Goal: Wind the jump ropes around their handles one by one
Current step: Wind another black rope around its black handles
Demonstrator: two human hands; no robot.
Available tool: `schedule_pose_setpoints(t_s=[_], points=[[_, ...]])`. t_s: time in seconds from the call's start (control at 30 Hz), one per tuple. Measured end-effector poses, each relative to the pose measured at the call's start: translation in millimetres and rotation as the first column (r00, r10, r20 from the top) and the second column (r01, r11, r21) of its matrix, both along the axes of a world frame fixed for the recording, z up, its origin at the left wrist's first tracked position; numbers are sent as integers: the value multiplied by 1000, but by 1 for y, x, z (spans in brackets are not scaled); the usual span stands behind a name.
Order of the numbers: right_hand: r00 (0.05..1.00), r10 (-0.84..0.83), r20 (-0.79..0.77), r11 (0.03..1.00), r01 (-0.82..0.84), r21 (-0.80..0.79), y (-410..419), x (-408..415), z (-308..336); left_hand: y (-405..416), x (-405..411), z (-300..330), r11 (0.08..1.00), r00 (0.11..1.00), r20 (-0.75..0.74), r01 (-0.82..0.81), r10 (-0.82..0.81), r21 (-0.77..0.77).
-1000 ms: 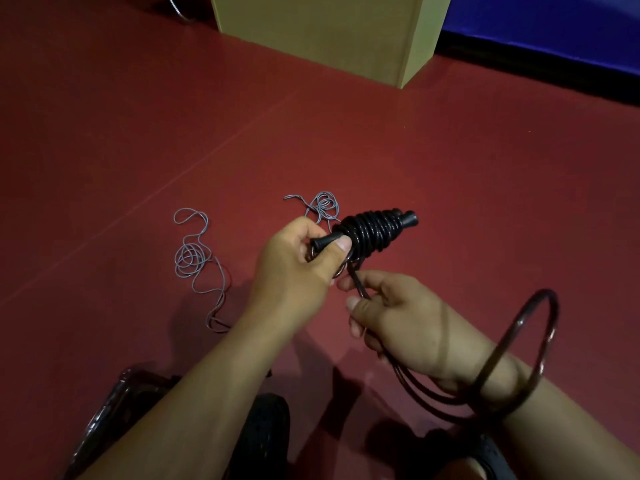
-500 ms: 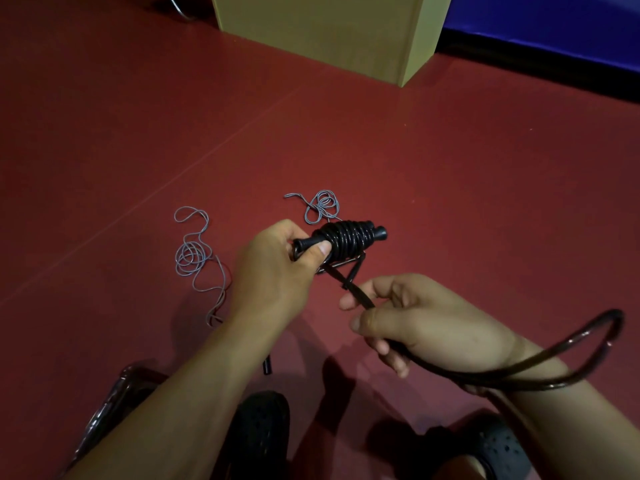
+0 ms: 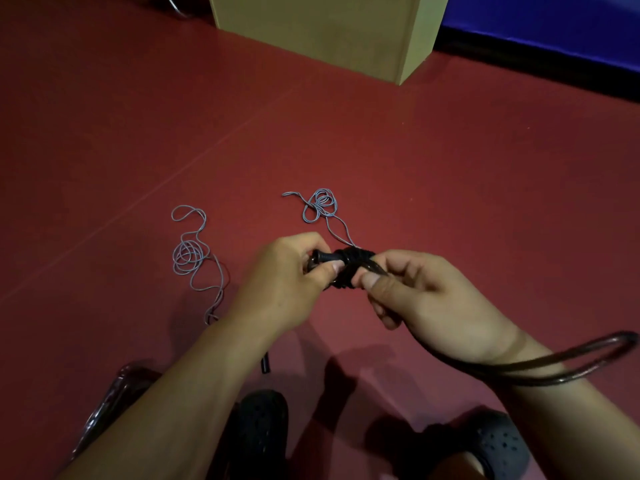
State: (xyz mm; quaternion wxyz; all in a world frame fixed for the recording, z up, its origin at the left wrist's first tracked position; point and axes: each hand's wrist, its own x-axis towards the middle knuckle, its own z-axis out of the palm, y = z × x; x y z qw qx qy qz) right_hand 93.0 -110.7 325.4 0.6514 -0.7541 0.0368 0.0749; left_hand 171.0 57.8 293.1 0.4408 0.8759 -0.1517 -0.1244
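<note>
Winding black rope onto handle, mid-wrap.
Left hand (image 3: 287,282) grips the handle (image 3: 327,257); right hand (image 3: 426,299) pinches springy, slick-looking rope (image 3: 540,367) beside the coil (image 3: 353,268) — keep tension there.

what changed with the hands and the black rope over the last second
The right hand moved up from below the handles to the wound coil, still pinching the black rope; the loose loop dropped lower. The left hand keeps gripping the handles. The grey rope on the floor stayed put.
</note>
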Motion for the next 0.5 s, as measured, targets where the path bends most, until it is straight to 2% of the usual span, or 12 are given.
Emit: schedule_pose_setpoints(t_s=[0.23,0.37,0.5], points=[[988,-51,148,931,100,-351,-12,2,-5,-1,-4,3,985,984,17,175,-175,3],[970,-200,136,857,240,-456,-24,5,-1,-1,-6,6,953,953,-72,289,-296,-93],[962,-265,57,866,264,-426,-33,6,8,-2,-10,11,916,916,-158,330,-369,-228]])
